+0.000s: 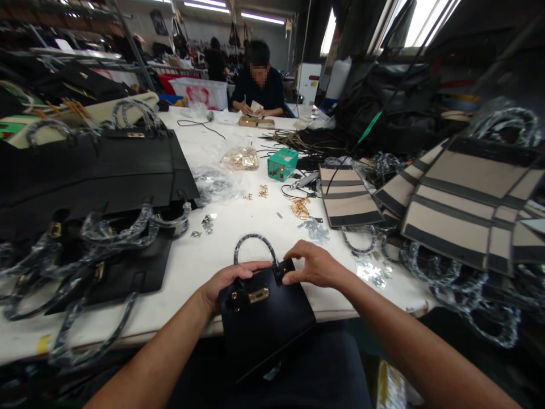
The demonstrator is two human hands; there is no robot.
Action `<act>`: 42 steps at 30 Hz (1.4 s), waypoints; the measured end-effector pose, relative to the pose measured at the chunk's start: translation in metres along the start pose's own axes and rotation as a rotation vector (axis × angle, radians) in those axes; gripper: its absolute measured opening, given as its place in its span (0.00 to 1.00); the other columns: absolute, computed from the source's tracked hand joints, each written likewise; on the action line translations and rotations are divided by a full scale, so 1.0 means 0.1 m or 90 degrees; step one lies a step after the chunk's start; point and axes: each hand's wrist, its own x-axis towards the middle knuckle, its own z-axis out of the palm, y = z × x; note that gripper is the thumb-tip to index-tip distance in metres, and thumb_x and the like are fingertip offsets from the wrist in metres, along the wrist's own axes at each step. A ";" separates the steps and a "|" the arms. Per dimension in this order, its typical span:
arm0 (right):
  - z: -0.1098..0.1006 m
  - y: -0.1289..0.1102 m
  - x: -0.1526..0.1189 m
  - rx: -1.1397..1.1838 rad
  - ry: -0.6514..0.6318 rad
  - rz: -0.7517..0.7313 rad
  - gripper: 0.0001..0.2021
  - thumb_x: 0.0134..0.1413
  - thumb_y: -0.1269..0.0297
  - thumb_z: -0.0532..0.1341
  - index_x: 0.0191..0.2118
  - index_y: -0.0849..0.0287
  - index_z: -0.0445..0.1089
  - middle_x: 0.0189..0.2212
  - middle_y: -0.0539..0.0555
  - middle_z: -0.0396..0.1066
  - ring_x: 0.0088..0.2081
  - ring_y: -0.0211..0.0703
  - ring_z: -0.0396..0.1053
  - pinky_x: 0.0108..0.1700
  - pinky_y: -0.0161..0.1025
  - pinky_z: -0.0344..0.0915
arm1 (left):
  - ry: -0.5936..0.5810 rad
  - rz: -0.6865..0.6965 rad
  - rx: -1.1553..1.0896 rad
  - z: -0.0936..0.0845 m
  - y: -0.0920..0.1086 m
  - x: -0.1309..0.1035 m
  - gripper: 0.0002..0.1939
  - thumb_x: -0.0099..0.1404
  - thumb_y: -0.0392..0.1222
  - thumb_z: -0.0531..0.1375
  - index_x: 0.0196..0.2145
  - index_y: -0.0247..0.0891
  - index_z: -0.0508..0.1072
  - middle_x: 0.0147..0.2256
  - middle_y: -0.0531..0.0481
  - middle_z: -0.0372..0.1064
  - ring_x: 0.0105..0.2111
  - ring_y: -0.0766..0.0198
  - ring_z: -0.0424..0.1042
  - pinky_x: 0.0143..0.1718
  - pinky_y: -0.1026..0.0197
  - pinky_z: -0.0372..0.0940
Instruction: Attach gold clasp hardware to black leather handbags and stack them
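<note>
Small black leather handbag with gold clasp [264, 312] at near edge of white tabletop [238, 227]. Left hand [225, 284] grips its top-left corner; right hand [310, 264] pinches the flap strap. No readable branding, probably too blurred.

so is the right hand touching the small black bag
Touching. The head view shows the right hand with its fingertips pinched on the top edge of the small black bag, no gap between them.

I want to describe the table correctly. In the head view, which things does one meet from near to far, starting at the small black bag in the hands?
Small black bag → gold metal pieces → green box → person seated at the far end.
</note>
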 end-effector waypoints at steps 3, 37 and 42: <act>0.16 0.09 -0.02 0.133 -0.043 0.034 0.15 0.42 0.50 0.71 0.34 0.53 0.77 0.26 0.46 0.70 0.28 0.38 0.66 0.29 0.33 0.57 | -0.006 -0.006 -0.004 -0.02 0.01 0.01 0.25 0.56 0.36 0.58 0.52 0.30 0.74 0.49 0.36 0.74 0.45 0.51 0.75 0.49 0.54 0.67; 0.43 0.22 -0.21 0.214 0.202 0.031 0.18 0.47 0.47 0.66 0.25 0.58 0.65 0.19 0.43 0.59 0.24 0.36 0.58 0.27 0.33 0.53 | 0.410 0.304 0.209 0.41 -0.33 -0.28 0.22 0.58 0.53 0.67 0.44 0.34 0.74 0.42 0.42 0.77 0.45 0.51 0.74 0.49 0.55 0.65; 0.45 0.19 -0.13 0.103 0.186 0.064 0.19 0.48 0.46 0.65 0.25 0.58 0.69 0.19 0.45 0.62 0.24 0.36 0.60 0.27 0.33 0.53 | 0.446 0.246 0.309 0.38 -0.19 -0.24 0.27 0.56 0.59 0.66 0.44 0.34 0.75 0.43 0.41 0.78 0.46 0.48 0.75 0.47 0.55 0.67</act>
